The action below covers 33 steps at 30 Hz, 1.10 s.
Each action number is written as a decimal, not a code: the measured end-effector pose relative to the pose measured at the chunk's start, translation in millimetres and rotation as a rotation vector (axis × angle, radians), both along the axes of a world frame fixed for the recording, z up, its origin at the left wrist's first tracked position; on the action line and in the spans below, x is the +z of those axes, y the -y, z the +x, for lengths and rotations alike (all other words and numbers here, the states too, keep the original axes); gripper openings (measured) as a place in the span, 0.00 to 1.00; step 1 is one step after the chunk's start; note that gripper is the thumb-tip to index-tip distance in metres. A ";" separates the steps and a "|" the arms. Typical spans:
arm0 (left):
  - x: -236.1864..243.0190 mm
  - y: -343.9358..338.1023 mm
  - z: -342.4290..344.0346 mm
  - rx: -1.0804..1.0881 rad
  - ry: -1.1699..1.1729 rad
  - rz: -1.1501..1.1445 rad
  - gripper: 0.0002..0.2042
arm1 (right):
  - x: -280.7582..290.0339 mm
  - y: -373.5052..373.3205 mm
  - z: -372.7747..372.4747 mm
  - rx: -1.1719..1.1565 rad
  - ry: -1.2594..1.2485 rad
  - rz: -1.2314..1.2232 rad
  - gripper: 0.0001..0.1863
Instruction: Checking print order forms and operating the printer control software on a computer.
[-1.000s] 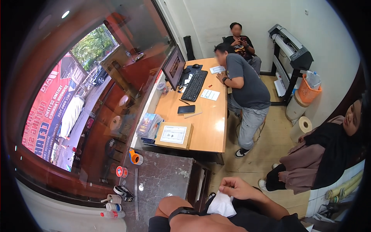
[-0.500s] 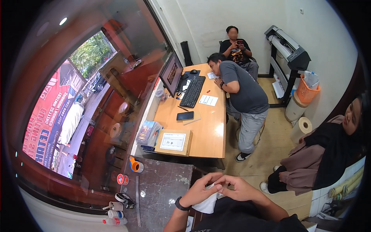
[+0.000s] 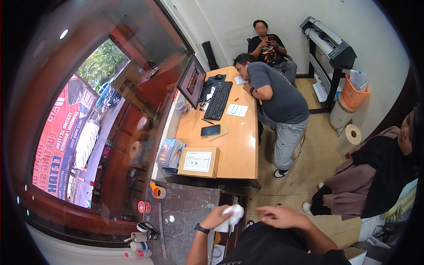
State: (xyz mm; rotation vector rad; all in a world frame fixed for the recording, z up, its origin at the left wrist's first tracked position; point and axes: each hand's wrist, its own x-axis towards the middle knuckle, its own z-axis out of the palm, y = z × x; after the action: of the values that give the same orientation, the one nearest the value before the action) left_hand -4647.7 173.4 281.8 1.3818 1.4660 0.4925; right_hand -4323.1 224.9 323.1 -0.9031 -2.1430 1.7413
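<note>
My left hand (image 3: 214, 218), with a black watch (image 3: 202, 228) on its wrist, is closed around a crumpled white tissue (image 3: 235, 213). Part of the tissue hangs below the fingers, over the right edge of the dark worn table (image 3: 187, 205). Apart from it, to the right, my right hand (image 3: 283, 217) is empty, its fingers stretched out toward the left. Both hands are in front of my dark shirt (image 3: 274, 245).
On the dark table are a metal ruler (image 3: 162, 229), a round red container (image 3: 144, 206) and an orange-blue tape dispenser (image 3: 157, 191). Beyond stands a wooden desk (image 3: 245, 154) with a keyboard (image 3: 218, 100). One person (image 3: 276, 95) leans on it; another (image 3: 375, 172) is at the right.
My hands were together at the tissue and have come apart. The left one has moved left with the tissue; the right one has let go and shifted right.
</note>
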 end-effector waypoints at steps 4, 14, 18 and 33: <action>-83.5 21.7 -73.2 0.503 -0.370 0.184 0.14 | -45.0 12.2 108.0 0.004 0.509 -0.258 0.25; -156.6 55.0 -72.9 1.097 -0.916 0.167 0.13 | -38.2 136.6 183.0 -0.369 0.272 -1.549 0.44; -149.8 46.3 -55.2 1.159 -0.992 0.155 0.11 | -51.7 144.9 188.8 -0.515 0.190 -1.546 0.42; -144.9 44.6 -56.4 1.171 -0.998 0.144 0.13 | -154.3 163.4 204.7 -0.923 -0.002 -1.368 0.36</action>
State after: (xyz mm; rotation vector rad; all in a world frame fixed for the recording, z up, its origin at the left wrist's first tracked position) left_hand -4704.0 128.8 136.9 0.6978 3.1113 0.6400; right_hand -4118.4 61.4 168.9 -1.6828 -0.0220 2.3202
